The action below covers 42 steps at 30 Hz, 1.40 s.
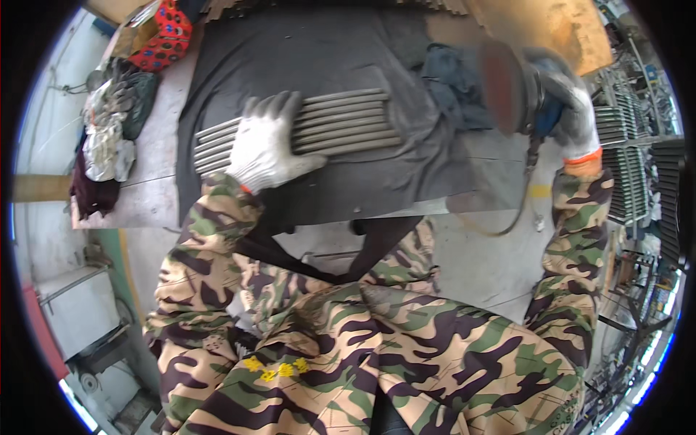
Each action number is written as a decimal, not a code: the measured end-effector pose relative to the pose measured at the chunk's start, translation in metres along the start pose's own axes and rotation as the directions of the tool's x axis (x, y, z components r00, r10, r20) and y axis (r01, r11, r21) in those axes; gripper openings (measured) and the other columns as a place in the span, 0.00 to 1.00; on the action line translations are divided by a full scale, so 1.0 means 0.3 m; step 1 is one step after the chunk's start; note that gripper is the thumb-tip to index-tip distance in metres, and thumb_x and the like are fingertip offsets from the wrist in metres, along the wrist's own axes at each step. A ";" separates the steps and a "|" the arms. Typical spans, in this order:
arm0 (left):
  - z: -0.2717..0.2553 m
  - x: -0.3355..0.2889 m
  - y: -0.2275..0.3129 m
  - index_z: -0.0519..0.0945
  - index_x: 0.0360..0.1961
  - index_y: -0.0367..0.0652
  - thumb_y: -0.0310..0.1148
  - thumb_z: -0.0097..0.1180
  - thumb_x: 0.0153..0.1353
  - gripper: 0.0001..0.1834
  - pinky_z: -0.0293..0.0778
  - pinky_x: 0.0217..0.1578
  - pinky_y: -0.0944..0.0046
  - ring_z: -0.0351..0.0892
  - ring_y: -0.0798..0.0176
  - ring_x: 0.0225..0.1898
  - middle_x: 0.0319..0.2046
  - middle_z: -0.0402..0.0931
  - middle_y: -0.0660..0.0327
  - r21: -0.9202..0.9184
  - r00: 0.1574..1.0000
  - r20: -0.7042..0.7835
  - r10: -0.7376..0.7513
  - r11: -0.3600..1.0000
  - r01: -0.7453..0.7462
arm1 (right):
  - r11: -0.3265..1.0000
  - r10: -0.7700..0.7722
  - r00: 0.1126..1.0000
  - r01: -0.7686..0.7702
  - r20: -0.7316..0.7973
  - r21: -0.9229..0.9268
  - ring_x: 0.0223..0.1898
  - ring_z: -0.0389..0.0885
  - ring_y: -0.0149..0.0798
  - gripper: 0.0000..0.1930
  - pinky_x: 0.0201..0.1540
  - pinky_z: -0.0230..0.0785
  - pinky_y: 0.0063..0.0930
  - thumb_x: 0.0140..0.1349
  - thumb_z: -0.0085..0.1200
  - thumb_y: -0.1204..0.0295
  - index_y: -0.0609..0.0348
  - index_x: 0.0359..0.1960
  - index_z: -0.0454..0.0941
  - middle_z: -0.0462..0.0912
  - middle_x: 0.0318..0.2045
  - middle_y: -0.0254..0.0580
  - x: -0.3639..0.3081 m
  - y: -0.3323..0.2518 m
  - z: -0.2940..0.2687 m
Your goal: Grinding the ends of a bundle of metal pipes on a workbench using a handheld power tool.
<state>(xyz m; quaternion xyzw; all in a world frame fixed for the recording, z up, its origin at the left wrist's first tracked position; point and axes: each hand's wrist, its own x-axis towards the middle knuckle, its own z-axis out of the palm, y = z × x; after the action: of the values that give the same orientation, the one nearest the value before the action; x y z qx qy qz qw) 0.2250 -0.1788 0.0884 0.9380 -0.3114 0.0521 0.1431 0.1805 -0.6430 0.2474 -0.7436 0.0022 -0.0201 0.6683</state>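
My left hand [267, 145], in a white glove with grey fingers, lies flat on a row of parallel metal bars [344, 122]. Its fingers point away from me and its thumb is spread to the right. The bars rest on a dark cloth [312, 65] and seem joined by a crosspiece at the right end; the hand covers part of them. To the right, my gloved right hand [576, 112] is wrapped round a disc sander [533, 94] with a blue body. The sander's reddish-brown disc [502, 87] faces left, raised clear of the bars and blurred.
A crumpled blue-grey cloth [453, 80] lies between the bars and the sander. A cord [518, 210] hangs from the sander over the table's front edge. Further right stand stacked metal grilles [625, 163]. Rags and gloves [109, 130] lie at the table's left end.
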 end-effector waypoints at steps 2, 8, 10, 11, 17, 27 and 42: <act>0.016 -0.037 -0.025 0.68 0.76 0.33 0.65 0.74 0.48 0.62 0.51 0.81 0.34 0.66 0.38 0.76 0.72 0.71 0.39 0.047 0.999 -0.028 0.031 0.998 -0.030 | 0.945 0.033 0.999 -0.021 -0.031 0.326 0.54 0.89 0.44 0.23 0.59 0.83 0.38 0.75 0.56 0.67 0.72 0.66 0.78 0.87 0.56 0.49 -0.034 0.092 -0.089; 0.015 -0.082 -0.060 0.69 0.74 0.31 0.61 0.72 0.53 0.57 0.52 0.79 0.31 0.65 0.32 0.75 0.71 0.71 0.39 0.110 0.981 -0.138 0.136 0.986 -0.121 | 0.732 0.109 0.991 -0.136 0.082 0.668 0.63 0.86 0.52 0.28 0.66 0.80 0.48 0.78 0.50 0.61 0.73 0.70 0.75 0.84 0.64 0.57 -0.105 0.245 -0.150; -0.020 -0.063 0.067 0.74 0.69 0.28 0.55 0.67 0.60 0.46 0.59 0.76 0.31 0.70 0.30 0.70 0.67 0.74 0.36 0.028 0.948 -0.234 0.214 0.976 -0.214 | 0.633 0.077 0.982 -0.181 0.171 0.753 0.67 0.82 0.56 0.31 0.72 0.74 0.51 0.77 0.48 0.59 0.73 0.72 0.72 0.81 0.68 0.61 -0.131 0.270 -0.137; -0.032 -0.044 0.171 0.75 0.68 0.28 0.52 0.63 0.64 0.41 0.65 0.72 0.32 0.74 0.30 0.67 0.64 0.76 0.35 -0.093 0.899 -0.360 0.250 0.949 -0.301 | 0.627 0.078 0.980 -0.189 0.181 0.756 0.67 0.82 0.56 0.31 0.72 0.74 0.51 0.77 0.48 0.59 0.73 0.72 0.72 0.81 0.68 0.61 -0.132 0.278 -0.108; -0.092 0.102 0.603 0.82 0.64 0.33 0.40 0.65 0.61 0.32 0.74 0.69 0.41 0.80 0.37 0.63 0.62 0.81 0.44 -0.427 0.816 -0.515 0.265 0.746 -0.511 | 0.467 -0.114 0.913 -0.299 0.392 0.832 0.72 0.77 0.56 0.36 0.78 0.66 0.52 0.75 0.47 0.55 0.73 0.75 0.68 0.76 0.72 0.62 -0.167 0.291 0.054; -0.056 0.088 0.682 0.83 0.61 0.34 0.32 0.68 0.53 0.32 0.75 0.66 0.45 0.81 0.40 0.62 0.61 0.82 0.46 -0.535 0.868 -0.429 0.251 0.703 -0.468 | 0.924 0.082 0.996 -0.060 -0.041 0.379 0.69 0.79 0.52 0.28 0.74 0.69 0.49 0.79 0.44 0.59 0.67 0.71 0.74 0.81 0.67 0.56 -0.263 0.312 0.140; -0.021 0.061 0.712 0.79 0.68 0.35 0.32 0.67 0.54 0.37 0.75 0.66 0.45 0.80 0.39 0.62 0.66 0.79 0.45 -0.624 0.923 -0.357 0.144 0.698 -0.350 | 0.993 0.058 0.980 -0.077 -0.191 -0.093 0.69 0.80 0.52 0.29 0.76 0.70 0.50 0.79 0.43 0.62 0.76 0.70 0.74 0.80 0.68 0.60 -0.299 0.488 0.074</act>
<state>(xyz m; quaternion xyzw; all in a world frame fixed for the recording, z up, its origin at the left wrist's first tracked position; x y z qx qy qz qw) 0.1116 -0.3507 0.1482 0.7524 -0.4095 0.0864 0.5086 0.0951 -0.6338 0.0972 -0.7704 0.0914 -0.0672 0.6274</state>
